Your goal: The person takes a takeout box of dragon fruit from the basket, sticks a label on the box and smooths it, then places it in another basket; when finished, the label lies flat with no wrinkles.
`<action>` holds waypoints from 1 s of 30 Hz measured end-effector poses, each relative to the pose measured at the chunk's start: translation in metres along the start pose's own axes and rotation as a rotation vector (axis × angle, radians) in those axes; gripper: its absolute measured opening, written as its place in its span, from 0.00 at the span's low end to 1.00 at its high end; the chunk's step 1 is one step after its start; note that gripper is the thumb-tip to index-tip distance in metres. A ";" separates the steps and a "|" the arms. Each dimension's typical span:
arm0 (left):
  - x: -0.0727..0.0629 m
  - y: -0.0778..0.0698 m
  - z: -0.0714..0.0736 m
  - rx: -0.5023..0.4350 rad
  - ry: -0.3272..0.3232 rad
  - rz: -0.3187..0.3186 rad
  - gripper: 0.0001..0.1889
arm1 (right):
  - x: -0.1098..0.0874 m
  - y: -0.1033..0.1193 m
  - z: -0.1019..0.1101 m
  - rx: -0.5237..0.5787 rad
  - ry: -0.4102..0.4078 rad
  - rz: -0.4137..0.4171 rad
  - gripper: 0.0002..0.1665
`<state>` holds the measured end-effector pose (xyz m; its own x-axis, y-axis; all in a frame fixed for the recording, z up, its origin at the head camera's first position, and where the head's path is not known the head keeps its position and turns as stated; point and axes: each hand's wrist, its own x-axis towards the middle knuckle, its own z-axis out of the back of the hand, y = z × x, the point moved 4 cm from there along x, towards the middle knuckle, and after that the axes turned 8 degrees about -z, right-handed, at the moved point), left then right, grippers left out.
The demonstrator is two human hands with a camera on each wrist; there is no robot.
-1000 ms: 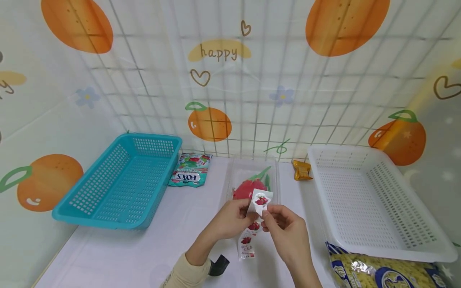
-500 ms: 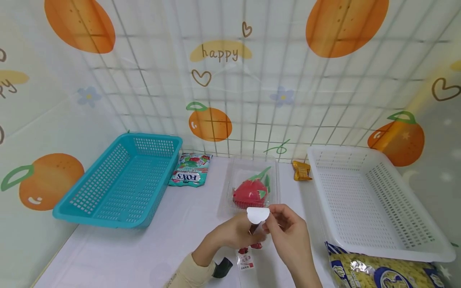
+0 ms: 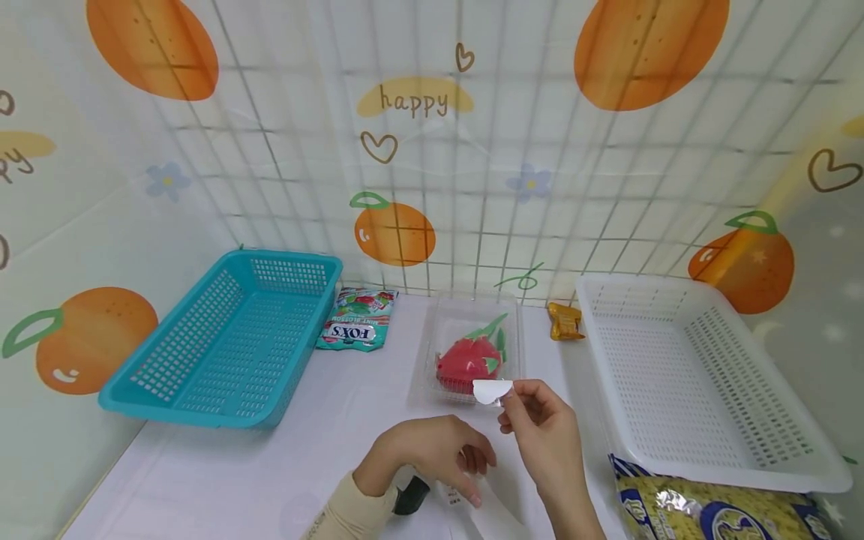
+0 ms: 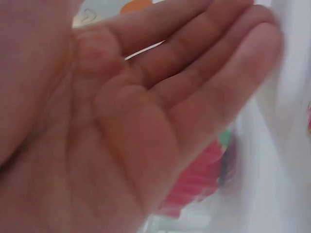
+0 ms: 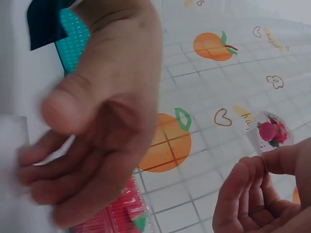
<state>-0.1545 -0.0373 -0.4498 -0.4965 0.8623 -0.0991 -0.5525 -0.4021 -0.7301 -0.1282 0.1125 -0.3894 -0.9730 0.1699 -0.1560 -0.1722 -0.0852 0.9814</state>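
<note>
My right hand [image 3: 545, 439] pinches a small sticker [image 3: 491, 391] between thumb and forefinger. In the right wrist view the sticker [image 5: 273, 131] shows a printed dragon fruit. My left hand [image 3: 435, 450] is lower and to the left, fingers loosely bent and thumb apart, with nothing gripped. Under it a pale sticker strip [image 3: 498, 517] slants toward the near edge, blurred. Just beyond the hands lies a clear plastic box [image 3: 442, 311] with a red and green dragon fruit [image 3: 466, 360] inside. The left wrist view shows the left palm [image 4: 126, 136] with fingers extended.
A teal basket [image 3: 246, 382] stands at left, a Fox's candy bag [image 3: 358, 321] beside it. On the right are a white basket [image 3: 668, 360], a small golden packet [image 3: 565, 321] and a yellow-and-blue bag [image 3: 715, 510]. A fruit-printed curtain hangs over a wire grid behind.
The sticker has come off the strip and stays in my right hand. My left hand has moved down and away from it, letting go of the strip, which now lies slanted below.
</note>
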 end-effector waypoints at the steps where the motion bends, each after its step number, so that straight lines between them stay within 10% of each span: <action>1: -0.001 0.001 0.003 -0.021 -0.026 -0.001 0.20 | 0.001 -0.001 0.000 0.001 -0.004 -0.006 0.09; 10: -0.011 0.001 0.028 -0.155 -0.236 0.005 0.13 | 0.006 -0.008 -0.001 -0.001 -0.019 -0.021 0.10; 19: -0.033 -0.014 0.059 -0.296 -0.702 -0.018 0.11 | 0.009 -0.010 -0.003 -0.008 -0.018 -0.051 0.10; 30: -0.035 -0.029 0.062 -0.159 -0.893 -0.188 0.07 | 0.006 -0.013 -0.013 -0.052 0.019 -0.019 0.10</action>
<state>-0.1624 -0.0753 -0.3837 -0.7763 0.3255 0.5398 -0.6106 -0.1757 -0.7722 -0.1338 0.1022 -0.4042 -0.9723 0.1532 -0.1767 -0.1976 -0.1335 0.9712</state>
